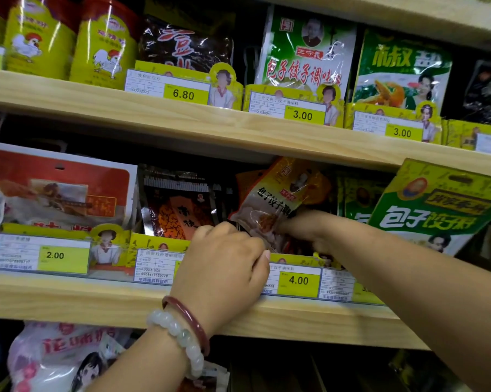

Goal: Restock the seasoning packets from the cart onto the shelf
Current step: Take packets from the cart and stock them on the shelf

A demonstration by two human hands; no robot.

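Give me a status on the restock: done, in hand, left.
Done: orange packets already stand in the slot behind the 4.00 tag. In hand: the right hand grips an orange seasoning packet, tilted, with the left hand at the slot's front. Left: unknown, since the cart is out of view.

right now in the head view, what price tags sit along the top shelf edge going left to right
6.80 tag → first 3.00 tag → second 3.00 tag; a further tag at the far right edge is unreadable.

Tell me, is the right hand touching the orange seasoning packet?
Touching. The head view shows the right hand pinching the lower edge of the tilted orange seasoning packet above the 4.00 price tag.
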